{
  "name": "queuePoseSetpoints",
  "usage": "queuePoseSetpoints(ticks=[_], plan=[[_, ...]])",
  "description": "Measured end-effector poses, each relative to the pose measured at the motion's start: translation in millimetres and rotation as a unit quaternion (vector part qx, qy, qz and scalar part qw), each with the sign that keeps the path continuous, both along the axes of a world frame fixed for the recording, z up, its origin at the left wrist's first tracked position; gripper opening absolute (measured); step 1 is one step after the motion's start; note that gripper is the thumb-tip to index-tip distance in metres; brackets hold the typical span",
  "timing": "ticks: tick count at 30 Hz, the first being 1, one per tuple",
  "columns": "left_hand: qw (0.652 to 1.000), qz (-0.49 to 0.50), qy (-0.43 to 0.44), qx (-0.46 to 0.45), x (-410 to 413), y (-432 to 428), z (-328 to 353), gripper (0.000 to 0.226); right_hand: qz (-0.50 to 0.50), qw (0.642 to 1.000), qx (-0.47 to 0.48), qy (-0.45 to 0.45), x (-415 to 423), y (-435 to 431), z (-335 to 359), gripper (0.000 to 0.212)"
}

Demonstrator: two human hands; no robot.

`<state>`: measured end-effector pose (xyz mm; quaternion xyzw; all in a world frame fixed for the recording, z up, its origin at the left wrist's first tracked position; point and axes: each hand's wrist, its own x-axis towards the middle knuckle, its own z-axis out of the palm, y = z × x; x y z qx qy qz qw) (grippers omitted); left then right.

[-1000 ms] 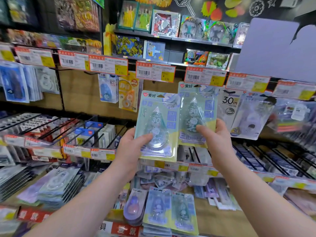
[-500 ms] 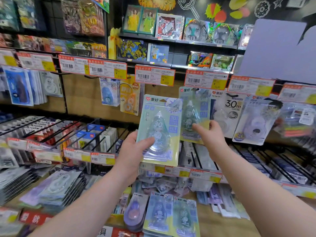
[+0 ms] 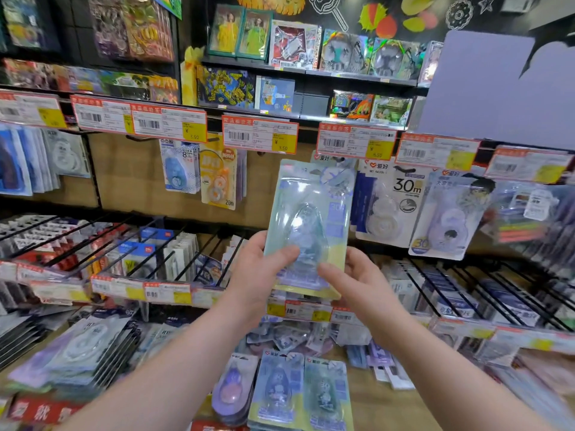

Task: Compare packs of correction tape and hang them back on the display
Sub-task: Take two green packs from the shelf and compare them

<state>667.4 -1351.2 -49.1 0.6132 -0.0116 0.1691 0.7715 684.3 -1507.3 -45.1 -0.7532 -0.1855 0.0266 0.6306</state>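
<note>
Shop shelves fill the whole view, with rows of red and yellow price tags (image 3: 259, 135) along the front edges and bright toy boxes (image 3: 292, 42) up high. Black wire racks (image 3: 155, 244) sit lower down on both sides.

Right in the middle is a pale green and blue card pack of correction tape (image 3: 308, 225) with a clear plastic bubble on its front. It stands tall, long side going up and down, and its top leans a tiny bit to the right. Its front faces the camera. The tape inside is shaped like a drop, with the pointy end up (it is blurry, so the print is hard to read).

Both hands are close together and clamped on this pack. The left hand (image 3: 258, 269) grips the bottom left edge with its thumb lying across the front. The right hand (image 3: 361, 281) grips the bottom right corner, thumb on the front too.

A second pack (image 3: 334, 160) peeks out behind the top. I cannot tell if it hangs there or is held.

Just to the right hang a white pack marked 30m (image 3: 392, 206) and a light purple pack (image 3: 448, 216). More loose packs (image 3: 298, 393) lie on the wooden shelf (image 3: 389, 409) below the arms.
</note>
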Motion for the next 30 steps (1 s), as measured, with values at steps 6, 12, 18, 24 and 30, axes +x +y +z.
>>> queuePoseSetpoints(ticks=[6, 12, 18, 24, 30], plan=[[0.999, -0.032, -0.016, 0.019, 9.9, -14.3, 8.6, 0.025, -0.042, 0.997, 0.053, -0.028, 3.1, -7.6, 3.5, 0.031], [0.999, -0.043, -0.011, 0.018, 18.4, -21.9, 16.1, 0.026, -0.059, 0.994, 0.086, -0.023, 9.9, -10.6, 11.4, 0.025], [0.999, -0.04, -0.003, 0.029, 28.9, -22.1, 13.4, 0.023, -0.06, 0.995, 0.079, -0.005, 17.2, -9.5, 11.9, 0.024], [0.992, 0.046, -0.009, 0.117, 48.9, -21.2, 15.4, 0.03, -0.092, 0.992, 0.076, 0.032, 42.9, -2.4, 15.2, 0.019], [0.975, 0.091, 0.009, 0.201, 72.9, -20.2, 22.6, 0.037, -0.102, 0.993, 0.043, 0.049, 70.4, 2.4, 19.2, 0.022]])
